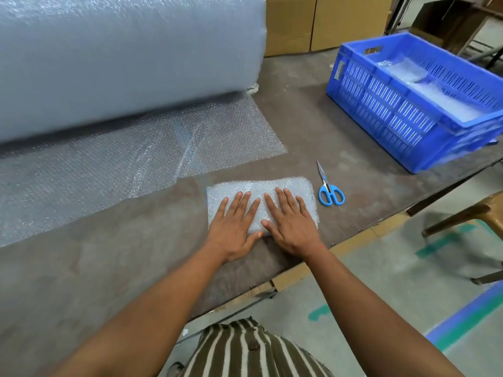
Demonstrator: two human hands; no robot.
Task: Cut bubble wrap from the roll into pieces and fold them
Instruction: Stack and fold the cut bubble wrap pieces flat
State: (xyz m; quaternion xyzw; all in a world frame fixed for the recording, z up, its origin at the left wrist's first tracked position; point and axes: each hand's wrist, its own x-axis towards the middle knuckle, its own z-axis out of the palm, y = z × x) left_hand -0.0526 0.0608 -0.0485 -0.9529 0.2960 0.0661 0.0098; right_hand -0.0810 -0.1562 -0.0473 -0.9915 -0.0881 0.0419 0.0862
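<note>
A folded piece of bubble wrap (272,189) lies flat on the brown table near its front edge. My left hand (235,227) and my right hand (290,224) press down on it side by side, fingers straight and spread. A big bubble wrap roll (122,58) fills the back left, and its loose sheet (109,164) spreads over the table toward me. Blue-handled scissors (329,189) lie closed on the table just right of the folded piece.
A blue plastic crate (394,115) with bubble wrap pieces inside stands at the back right of the table (109,262). Cardboard boxes (321,23) stand behind. A wooden stool (468,213) stands on the floor at the right.
</note>
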